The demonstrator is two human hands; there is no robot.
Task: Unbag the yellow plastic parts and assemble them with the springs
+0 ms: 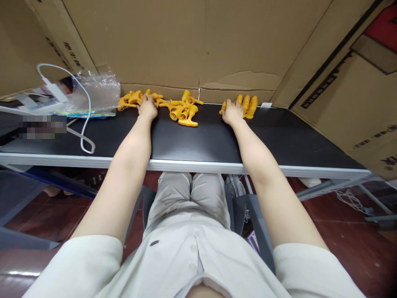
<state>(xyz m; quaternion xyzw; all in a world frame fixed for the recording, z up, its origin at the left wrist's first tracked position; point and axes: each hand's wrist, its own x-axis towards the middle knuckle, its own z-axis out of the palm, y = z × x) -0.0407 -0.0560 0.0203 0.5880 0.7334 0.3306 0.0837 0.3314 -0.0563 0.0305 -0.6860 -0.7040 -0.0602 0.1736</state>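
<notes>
2 bare hands lie far out on the black table [198, 140], both arms stretched straight ahead. The left hand [147, 108] rests back-up with its fingers pushed in among yellow plastic pieces. From here I cannot tell whether the fingers are curled round any piece or only touching them. The right hand [232, 111] also lies back-up, and its fingertips meet the near end of a row of yellow pieces [249, 106] set side by side. Its grip is hidden as well, so I cannot tell if it has hold of one.

The yellow parts sit in 3 groups along the table's far edge. The left cluster [132, 99] lies just to the left of the left hand. A looser middle heap [183, 111] of funnel-shaped pieces with stems lies between the 2 hands, nearer the left one. The row is at the right hand.

Behind them all stands a wall of brown cardboard [186, 41]. At the far left of the table lies a clear plastic bag [99, 89], with a white cable [85, 124] looping across the top in front of it. Below the table edge show grey trousers [189, 194], a white shirt [186, 265] and a dark red floor [341, 231].
</notes>
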